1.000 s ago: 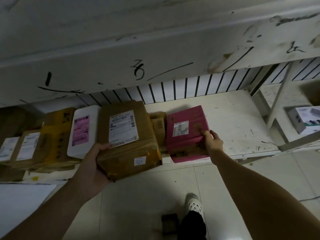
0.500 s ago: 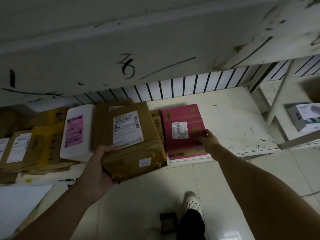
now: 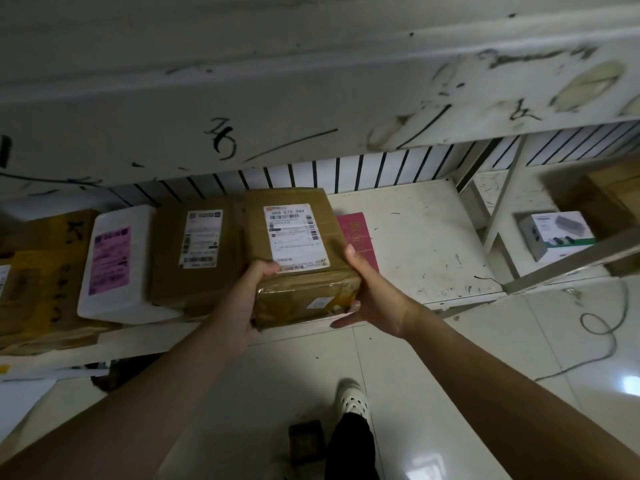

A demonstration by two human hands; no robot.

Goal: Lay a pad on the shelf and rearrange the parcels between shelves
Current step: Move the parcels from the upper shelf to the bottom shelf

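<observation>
Fingers of the left hand (image 3: 242, 301) grip the box (image 3: 294, 237); right hand (image 3: 374, 294) presses flat against it. Box overhangs the scuffed shelf (image 3: 415, 244) front edge.

You are holding a brown parcel (image 3: 298, 258) over a pink parcel (image 3: 356, 237) on the shelf (image 3: 422, 244), your left hand (image 3: 242, 299) gripping the near corner, your right hand (image 3: 375, 294) pressing against the side.

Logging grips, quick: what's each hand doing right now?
Left hand: grips the brown parcel.
Right hand: open, straight fingers pressing the same parcel's side.
</observation>
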